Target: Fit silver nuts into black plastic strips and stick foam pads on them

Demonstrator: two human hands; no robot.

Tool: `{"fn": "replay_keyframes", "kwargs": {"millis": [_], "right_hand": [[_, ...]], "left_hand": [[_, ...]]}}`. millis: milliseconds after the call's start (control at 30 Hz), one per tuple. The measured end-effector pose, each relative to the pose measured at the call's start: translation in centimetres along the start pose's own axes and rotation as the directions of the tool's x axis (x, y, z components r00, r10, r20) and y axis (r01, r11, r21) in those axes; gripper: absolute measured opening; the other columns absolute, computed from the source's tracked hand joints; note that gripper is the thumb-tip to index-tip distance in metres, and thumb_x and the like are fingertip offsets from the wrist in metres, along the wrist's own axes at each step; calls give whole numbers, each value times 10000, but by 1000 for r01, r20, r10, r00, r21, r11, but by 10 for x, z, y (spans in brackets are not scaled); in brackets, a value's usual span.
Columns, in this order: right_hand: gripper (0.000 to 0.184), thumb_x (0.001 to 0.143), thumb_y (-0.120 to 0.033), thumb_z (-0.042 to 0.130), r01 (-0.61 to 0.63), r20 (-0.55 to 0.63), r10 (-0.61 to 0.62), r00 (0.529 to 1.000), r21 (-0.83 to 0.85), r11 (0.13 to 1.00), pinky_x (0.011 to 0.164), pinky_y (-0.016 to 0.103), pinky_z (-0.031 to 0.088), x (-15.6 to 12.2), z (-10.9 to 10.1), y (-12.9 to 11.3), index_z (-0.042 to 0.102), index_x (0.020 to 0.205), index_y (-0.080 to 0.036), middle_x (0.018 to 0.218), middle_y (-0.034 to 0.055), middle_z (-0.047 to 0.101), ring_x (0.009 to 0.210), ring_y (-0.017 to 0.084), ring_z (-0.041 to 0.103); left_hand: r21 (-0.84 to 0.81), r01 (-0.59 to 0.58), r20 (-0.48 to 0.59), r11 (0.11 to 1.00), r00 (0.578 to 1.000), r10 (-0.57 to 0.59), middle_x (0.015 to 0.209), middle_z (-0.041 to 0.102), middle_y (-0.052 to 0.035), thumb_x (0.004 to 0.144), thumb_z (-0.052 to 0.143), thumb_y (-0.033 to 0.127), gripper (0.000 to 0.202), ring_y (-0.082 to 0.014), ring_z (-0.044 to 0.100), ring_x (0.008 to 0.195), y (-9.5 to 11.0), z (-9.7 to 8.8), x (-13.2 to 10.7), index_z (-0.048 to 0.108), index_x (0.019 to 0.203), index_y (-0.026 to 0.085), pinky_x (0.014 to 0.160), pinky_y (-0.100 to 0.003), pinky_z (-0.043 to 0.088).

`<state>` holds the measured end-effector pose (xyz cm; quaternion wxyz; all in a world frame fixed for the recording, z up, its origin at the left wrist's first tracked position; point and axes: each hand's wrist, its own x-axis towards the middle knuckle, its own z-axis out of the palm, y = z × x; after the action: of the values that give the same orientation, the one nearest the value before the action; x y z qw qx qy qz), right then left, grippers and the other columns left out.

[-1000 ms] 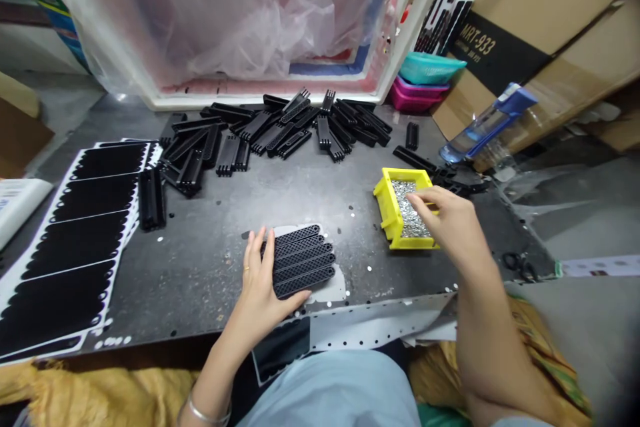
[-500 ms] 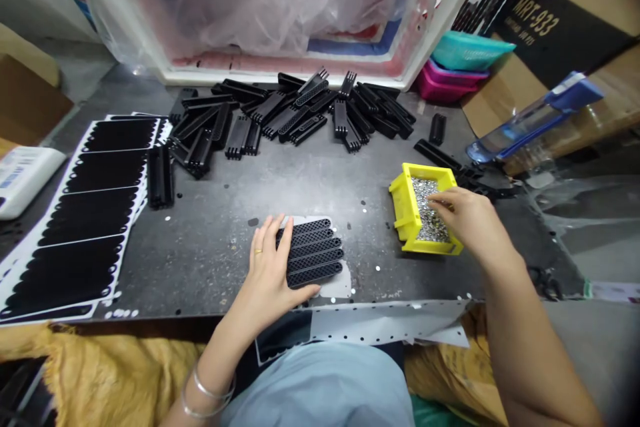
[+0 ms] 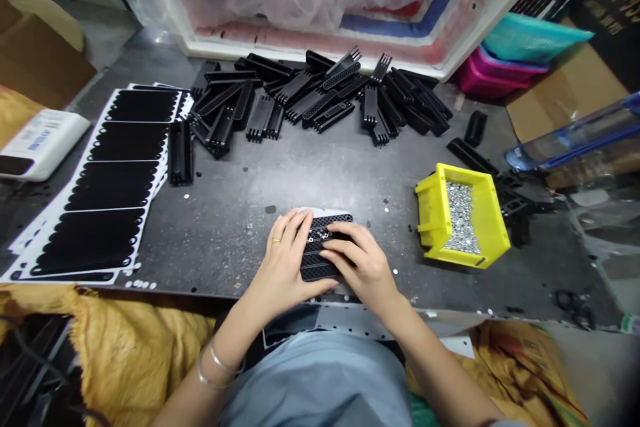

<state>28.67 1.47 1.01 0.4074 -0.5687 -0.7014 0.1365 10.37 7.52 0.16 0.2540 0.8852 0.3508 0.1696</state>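
A row of black, textured plastic strips (image 3: 319, 271) lies side by side near the table's front edge. My left hand (image 3: 281, 268) is closed around their left end, fingers on the far side and thumb along the near side. Small shiny metal pieces (image 3: 321, 236) lie scattered on top of the strips. My right hand (image 3: 367, 268) is over the strips' right part, fingers apart and bent down, fingertips at the metal pieces. To the right stands a yellow bin (image 3: 493, 217) with many such metal pieces (image 3: 461, 213) in it.
Loose black plastic parts (image 3: 300, 95) are heaped along the back. Black scalloped sheets (image 3: 90, 238) lie at the left, beside a white device (image 3: 47, 141). At the right are pink and teal baskets (image 3: 533, 38), a blue-capped clear tube (image 3: 570, 143) and scissors (image 3: 575, 307).
My right hand has moved left from the yellow bin to the strips, where metal pieces now lie. My left hand stays on the strips. The view has shifted somewhat.
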Motion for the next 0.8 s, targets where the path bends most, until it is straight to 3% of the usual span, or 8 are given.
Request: {"fn": "replay_keyframes", "kwargs": {"millis": [100,167,267,367,500,633,800], "right_hand": [[119,994,-303,662,-18,-10,18,1000,-46,999,908,467,569,-4,-10,4,773,986,-261,1005,79,705,1006,252,671],[147,1011,-307,636,5,50,-4,999,-14,1000,899,446,561,-1,-16,5,776,1023,-264,993,69,708,996,243,664],[187,1032,-257,593,-5,99,3,995,11,1000,915,417,546,7,-25,7,758,1120,-258,1044,67,712,1019,226,647],[177,1017,-231,614,-13,128,26,991,-99,995,897,391,510,19,-31,12,750,1130,-236,1025,63,710,1004,218,618],[108,999,-267,662,85,207,-34,978,-245,966,816,362,434,32,-38,20,759,1007,-220,975,46,718,944,212,602],[140,1021,-261,623,100,118,-56,991,-409,907,818,388,398,32,-48,32,759,996,-244,970,41,736,930,223,603],[203,1033,-240,585,196,165,-134,977,-459,866,848,403,421,21,-54,43,749,1152,-232,1027,55,763,936,224,629]], "left_hand": [[-42,-13,14,999,1000,14,1671,326,-195,789,784,671,1217,-415,215,1581,-4,-6,-3,83,1673,215,1278,-626,228],[-57,-24,-33,998,999,22,1649,400,-158,913,693,593,944,-367,277,1572,-8,-14,-5,222,1651,237,1284,-605,221],[-27,-48,-130,999,991,44,1474,629,-64,1063,508,311,407,-261,498,1451,-14,-27,-2,539,1468,291,1275,-555,247],[6,-119,-139,993,983,119,1243,759,-25,1071,460,210,297,-212,659,1246,-16,-36,9,687,1253,271,1244,-529,296],[18,-158,-72,987,985,159,1058,777,-4,1061,497,239,234,-185,706,1033,-12,-39,27,730,1078,244,1234,-515,301],[-51,-53,-125,997,991,47,1025,757,-9,1034,547,279,182,-189,689,996,-15,-39,30,717,986,236,1201,-503,345],[-284,151,-205,947,955,-213,1059,738,-53,967,632,320,147,-215,678,1023,-26,-38,21,711,912,209,985,-394,507]]}}
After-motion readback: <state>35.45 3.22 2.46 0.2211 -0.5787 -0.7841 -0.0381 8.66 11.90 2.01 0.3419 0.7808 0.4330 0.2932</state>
